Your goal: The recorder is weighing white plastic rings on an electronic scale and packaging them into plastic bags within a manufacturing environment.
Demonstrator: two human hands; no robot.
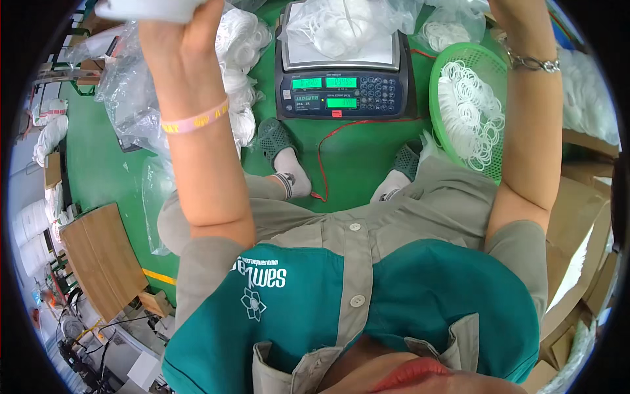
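Note:
My left hand point(187, 36) is raised at the top left, with a pink and yellow wristband on the wrist. A smooth white object point(151, 9) covers part of it and runs past the frame edge. The fingers are mostly hidden, so I cannot tell whether they grip this object. At the top right, my right hand point(518, 16) is cut off by the edge above a chain bracelet; its fingers do not show. Between my arms stands a digital counting scale point(344, 97) with lit green displays. A clear plastic bag point(344, 29) of white rings rests on its pan.
A green mesh basket point(441, 108) of loose white rings point(469, 111) stands right of the scale. Bagged white rings point(239, 46) lie at left. A red cord point(320, 157) crosses the green floor between my feet. Cardboard boxes point(571, 230) stand at right; a wooden board point(105, 259) is far left.

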